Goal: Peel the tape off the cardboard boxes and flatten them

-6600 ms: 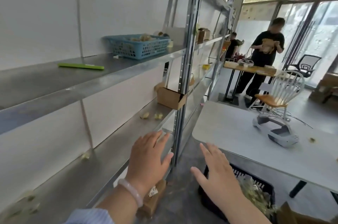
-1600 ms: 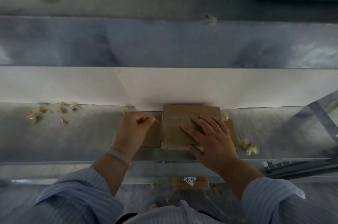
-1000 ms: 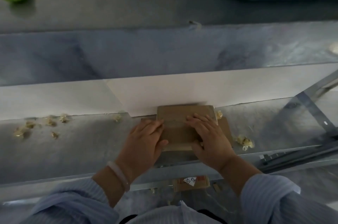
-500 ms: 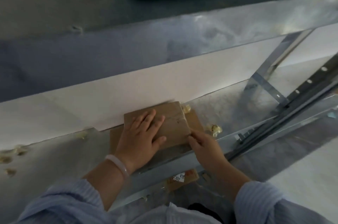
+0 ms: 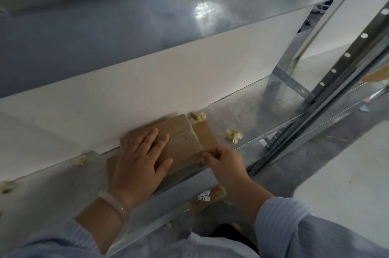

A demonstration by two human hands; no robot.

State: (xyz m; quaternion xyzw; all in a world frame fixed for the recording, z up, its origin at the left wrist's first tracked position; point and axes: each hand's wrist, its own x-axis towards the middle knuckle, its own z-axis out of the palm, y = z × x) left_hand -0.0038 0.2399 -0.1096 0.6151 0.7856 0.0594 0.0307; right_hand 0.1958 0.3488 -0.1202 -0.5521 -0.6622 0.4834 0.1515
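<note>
The left hand [image 5: 141, 165] lies flat, fingers spread, on the cardboard box [image 5: 181, 141], probably to pin it squashed against the shelf [image 5: 52, 184]. The right hand [image 5: 225, 163] curls thumb and fingers round the box's near right corner, likely to press the fold or pick at tape. Its fingertips are hidden, so which cannot be told. Crumpled tape wads [image 5: 233, 136] lie just right of the box. Below the box, a labelled carton [image 5: 207, 196] is half hidden by the shelf edge.

I am seeing through only one camera, worn on the person's head. It is looking forward and down, leaning a little, and sitting close over the left hand [image 5: 139, 165], the right hand [image 5: 226, 164] and the cardboard box [image 5: 181, 141] on the shelf [image 5: 52, 190].
</note>
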